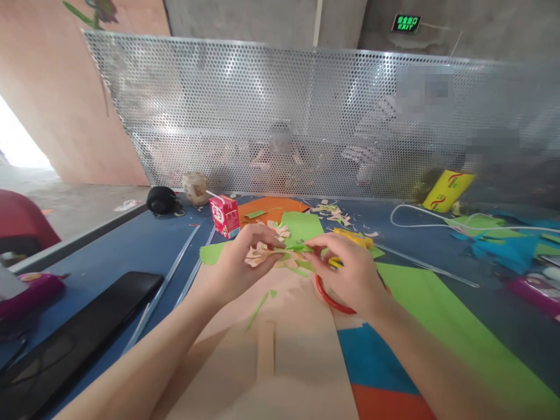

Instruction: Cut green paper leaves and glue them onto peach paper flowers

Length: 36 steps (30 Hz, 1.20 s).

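Note:
Over a pale peach paper sheet [306, 350], my two hands meet at a small paper piece. My left hand [245, 256] is closed, thumb and forefinger pinching a peach paper cutout [269, 254]. A green paper piece [298, 247] sits between the fingertips of my right hand [345, 262], which is closed in a pinch. Just behind the left fingers lie more peach paper cutouts [280, 228]. Beneath my right hand shows a red loop handle [335, 300], partly hidden by the palm. A yellow object [353, 236] is just beyond that hand; its kind is unclear.
A pink drink carton [224, 216] with a straw stands back left, near a black keyboard [79, 344]. Paper scraps [335, 213] lie before a perforated metal screen [219, 105]. At right are a green sheet [446, 315], a yellow roll-shaped pack [448, 191] and a white cable [396, 216].

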Each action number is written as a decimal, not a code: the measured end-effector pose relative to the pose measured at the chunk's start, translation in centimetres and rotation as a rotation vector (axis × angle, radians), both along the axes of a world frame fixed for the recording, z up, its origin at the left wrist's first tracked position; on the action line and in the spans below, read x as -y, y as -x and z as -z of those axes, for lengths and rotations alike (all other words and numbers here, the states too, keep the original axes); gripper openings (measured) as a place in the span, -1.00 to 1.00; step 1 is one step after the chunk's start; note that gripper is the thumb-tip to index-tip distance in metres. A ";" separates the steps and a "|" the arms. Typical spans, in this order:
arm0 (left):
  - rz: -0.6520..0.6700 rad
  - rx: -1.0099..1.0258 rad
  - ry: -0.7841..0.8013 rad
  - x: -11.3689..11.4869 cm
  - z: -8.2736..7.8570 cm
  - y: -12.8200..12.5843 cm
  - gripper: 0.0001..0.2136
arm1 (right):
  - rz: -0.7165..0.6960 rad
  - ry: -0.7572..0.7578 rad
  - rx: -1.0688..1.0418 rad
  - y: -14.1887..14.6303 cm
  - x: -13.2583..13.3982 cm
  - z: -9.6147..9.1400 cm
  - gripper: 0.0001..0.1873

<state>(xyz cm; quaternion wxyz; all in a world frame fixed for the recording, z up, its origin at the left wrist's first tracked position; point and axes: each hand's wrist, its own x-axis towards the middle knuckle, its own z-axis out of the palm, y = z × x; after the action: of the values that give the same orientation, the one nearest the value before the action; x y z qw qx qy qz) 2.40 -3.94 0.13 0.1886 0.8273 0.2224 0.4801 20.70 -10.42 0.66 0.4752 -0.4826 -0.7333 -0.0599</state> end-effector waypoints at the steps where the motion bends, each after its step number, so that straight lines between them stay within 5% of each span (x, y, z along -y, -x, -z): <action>1: 0.012 0.012 0.050 0.0 0.0 -0.1 -0.79 | -0.004 0.031 -0.044 0.0 0.0 0.0 -0.91; 9: 0.066 0.237 0.462 0.0 -0.1 -0.8 -0.71 | -0.087 0.238 -0.401 -0.3 -0.4 -0.3 -0.77; 15: 0.155 0.326 0.665 -0.1 0.1 -1.1 -0.68 | -0.103 0.380 -0.474 -0.4 -0.6 -0.4 -0.70; 36: 0.260 0.125 0.730 0.2 0.7 -1.4 -0.72 | -0.183 0.600 -0.753 -0.4 -0.9 -0.5 -0.74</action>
<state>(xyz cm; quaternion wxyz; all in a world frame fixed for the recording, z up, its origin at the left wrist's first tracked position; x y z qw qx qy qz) 3.85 -4.18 -0.61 0.5428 0.6963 0.2599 0.3911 21.15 -9.49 1.15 0.5508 -0.5199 -0.5347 0.3748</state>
